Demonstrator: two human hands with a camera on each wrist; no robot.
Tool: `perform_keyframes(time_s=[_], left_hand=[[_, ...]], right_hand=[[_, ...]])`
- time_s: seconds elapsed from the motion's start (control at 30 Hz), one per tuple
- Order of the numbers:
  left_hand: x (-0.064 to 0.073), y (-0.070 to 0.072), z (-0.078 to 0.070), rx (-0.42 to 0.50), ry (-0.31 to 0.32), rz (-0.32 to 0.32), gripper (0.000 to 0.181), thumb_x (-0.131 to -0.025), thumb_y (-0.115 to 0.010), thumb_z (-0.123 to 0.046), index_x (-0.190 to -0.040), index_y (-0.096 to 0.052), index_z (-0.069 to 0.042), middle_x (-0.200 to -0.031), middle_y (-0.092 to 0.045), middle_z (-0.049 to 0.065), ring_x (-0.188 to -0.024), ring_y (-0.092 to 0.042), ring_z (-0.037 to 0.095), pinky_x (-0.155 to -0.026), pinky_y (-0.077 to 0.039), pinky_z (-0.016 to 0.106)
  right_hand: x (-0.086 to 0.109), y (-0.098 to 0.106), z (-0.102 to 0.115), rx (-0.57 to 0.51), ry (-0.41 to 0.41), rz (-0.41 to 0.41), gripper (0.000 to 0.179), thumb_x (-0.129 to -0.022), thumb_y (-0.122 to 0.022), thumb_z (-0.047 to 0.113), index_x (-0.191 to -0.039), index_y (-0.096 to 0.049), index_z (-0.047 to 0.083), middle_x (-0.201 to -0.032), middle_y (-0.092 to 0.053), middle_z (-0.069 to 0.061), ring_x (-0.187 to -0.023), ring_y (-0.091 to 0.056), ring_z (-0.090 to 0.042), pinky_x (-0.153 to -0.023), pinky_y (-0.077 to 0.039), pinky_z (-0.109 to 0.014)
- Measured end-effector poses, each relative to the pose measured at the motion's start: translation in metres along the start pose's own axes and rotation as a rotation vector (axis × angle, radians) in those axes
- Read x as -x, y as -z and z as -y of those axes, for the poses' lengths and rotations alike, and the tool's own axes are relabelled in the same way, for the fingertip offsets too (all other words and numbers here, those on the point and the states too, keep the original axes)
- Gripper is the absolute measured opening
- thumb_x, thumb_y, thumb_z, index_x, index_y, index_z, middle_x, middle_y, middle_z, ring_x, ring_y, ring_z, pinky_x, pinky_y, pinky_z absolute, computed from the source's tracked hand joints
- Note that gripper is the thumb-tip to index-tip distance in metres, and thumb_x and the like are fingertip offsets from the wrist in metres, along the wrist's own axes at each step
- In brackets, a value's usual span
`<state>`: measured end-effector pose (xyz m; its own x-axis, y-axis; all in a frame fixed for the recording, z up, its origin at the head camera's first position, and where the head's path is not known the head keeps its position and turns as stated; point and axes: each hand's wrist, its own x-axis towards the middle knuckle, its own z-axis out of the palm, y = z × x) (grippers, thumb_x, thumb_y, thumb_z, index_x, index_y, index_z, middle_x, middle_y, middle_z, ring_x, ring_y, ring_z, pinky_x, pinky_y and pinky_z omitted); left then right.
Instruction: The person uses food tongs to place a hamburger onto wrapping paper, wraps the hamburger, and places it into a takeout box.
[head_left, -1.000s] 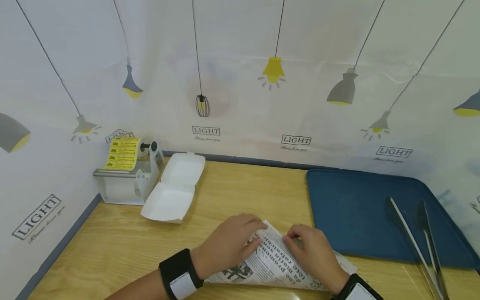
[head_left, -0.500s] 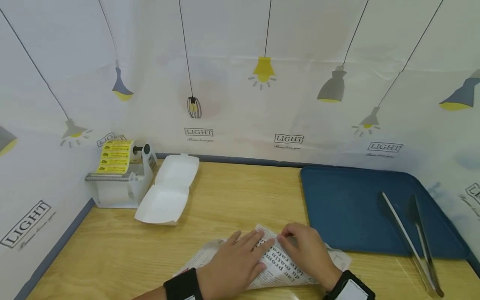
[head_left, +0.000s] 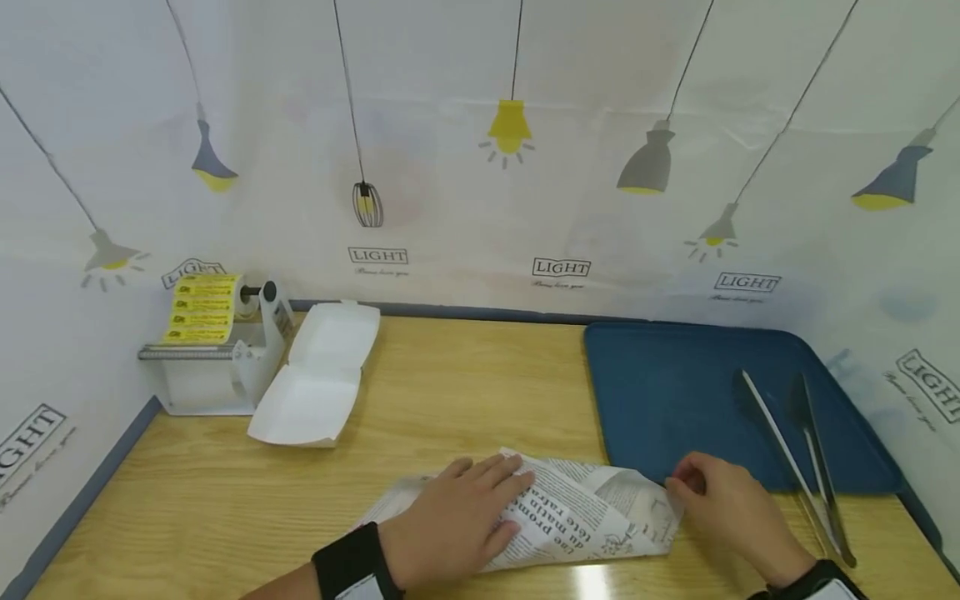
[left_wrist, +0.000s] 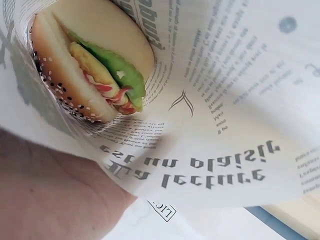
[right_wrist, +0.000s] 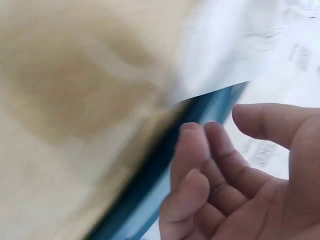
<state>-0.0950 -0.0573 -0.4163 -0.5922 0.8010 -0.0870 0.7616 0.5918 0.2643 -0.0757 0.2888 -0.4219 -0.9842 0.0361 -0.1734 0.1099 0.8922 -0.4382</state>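
Observation:
A sheet of newspaper-print wrapping paper (head_left: 570, 508) lies folded on the table in front of me. Inside it, in the left wrist view, sits a burger (left_wrist: 95, 60) with a sesame bun, green lettuce and sauce; the head view hides it. My left hand (head_left: 465, 521) rests across the top of the folded paper, fingers stretched out. Close by the paper's right end is my right hand (head_left: 727, 504), its fingers loosely bent. The right wrist view shows a gap between thumb and fingers, with nothing held and the paper's edge just beyond the fingertips.
A blue tray (head_left: 660, 400) stands at the back right, and metal tongs (head_left: 795, 458) lie over its front edge. An unfolded white takeaway box (head_left: 315, 375) is at the back left beside a label dispenser (head_left: 225, 350) with yellow labels. A lamp-print sheet walls the table.
My right hand has let go of the paper's top fold and moved right to the paper's end. The left hand has flattened onto the paper from its upper edge.

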Motion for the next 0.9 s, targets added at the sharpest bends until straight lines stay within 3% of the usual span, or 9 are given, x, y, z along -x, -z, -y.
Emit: perform_keyframes(time_s=[0.13, 0.33, 0.5, 0.67, 0.77, 0.9], left_hand=[[0.002, -0.002, 0.0, 0.014, 0.004, 0.013, 0.06, -0.108, -0.04, -0.05, -0.159, -0.035, -0.019, -0.165, -0.031, 0.003, -0.151, -0.03, 0.022, -0.114, -0.035, 0.056], [0.004, -0.009, -0.001, -0.004, -0.026, -0.023, 0.077, -0.101, -0.04, -0.064, -0.16, -0.033, -0.016, -0.164, -0.031, 0.007, -0.15, -0.032, 0.025, -0.111, -0.038, 0.059], [0.004, -0.01, -0.002, -0.021, -0.026, -0.054, 0.077, -0.099, -0.046, -0.065, -0.158, -0.037, -0.016, -0.162, -0.037, 0.005, -0.147, -0.038, 0.025, -0.11, -0.039, 0.059], [0.004, -0.009, -0.004, -0.034, -0.019, -0.065, 0.078, -0.097, -0.051, -0.065, -0.157, -0.039, -0.017, -0.159, -0.04, 0.004, -0.144, -0.041, 0.025, -0.109, -0.039, 0.059], [0.003, -0.009, -0.004, -0.04, -0.018, -0.066, 0.077, -0.097, -0.053, -0.065, -0.157, -0.039, -0.017, -0.159, -0.041, 0.003, -0.144, -0.042, 0.025, -0.108, -0.039, 0.059], [0.003, -0.008, -0.005, -0.038, -0.013, -0.062, 0.077, -0.097, -0.052, -0.065, -0.157, -0.039, -0.018, -0.159, -0.041, 0.003, -0.144, -0.042, 0.025, -0.109, -0.039, 0.059]], right_hand=[[0.002, -0.002, -0.018, -0.01, -0.045, 0.077, 0.019, -0.096, -0.07, 0.027, -0.093, -0.069, 0.008, -0.076, -0.062, 0.004, -0.068, -0.056, -0.013, -0.061, -0.047, -0.034], [0.008, -0.009, -0.02, -0.039, -0.075, 0.148, 0.028, -0.091, -0.076, 0.037, -0.093, -0.067, 0.011, -0.078, -0.059, 0.002, -0.07, -0.053, -0.015, -0.063, -0.043, -0.034], [0.015, -0.011, -0.02, 0.058, -0.087, 0.133, 0.036, -0.085, -0.081, 0.041, -0.092, -0.064, 0.009, -0.076, -0.056, 0.001, -0.066, -0.051, -0.015, -0.06, -0.042, -0.035], [0.018, -0.014, -0.017, 0.123, -0.091, 0.087, 0.045, -0.085, -0.082, 0.04, -0.099, -0.068, 0.0, -0.075, -0.058, 0.002, -0.066, -0.054, -0.015, -0.06, -0.048, -0.038], [0.019, -0.015, -0.011, 0.142, -0.109, 0.08, 0.04, -0.086, -0.081, 0.035, -0.102, -0.069, 0.0, -0.077, -0.06, 0.003, -0.068, -0.057, -0.014, -0.061, -0.05, -0.038], [0.021, -0.018, -0.005, 0.166, -0.13, 0.099, 0.024, -0.089, -0.079, 0.032, -0.093, -0.07, 0.01, -0.079, -0.06, 0.003, -0.067, -0.056, -0.013, -0.059, -0.048, -0.037]])
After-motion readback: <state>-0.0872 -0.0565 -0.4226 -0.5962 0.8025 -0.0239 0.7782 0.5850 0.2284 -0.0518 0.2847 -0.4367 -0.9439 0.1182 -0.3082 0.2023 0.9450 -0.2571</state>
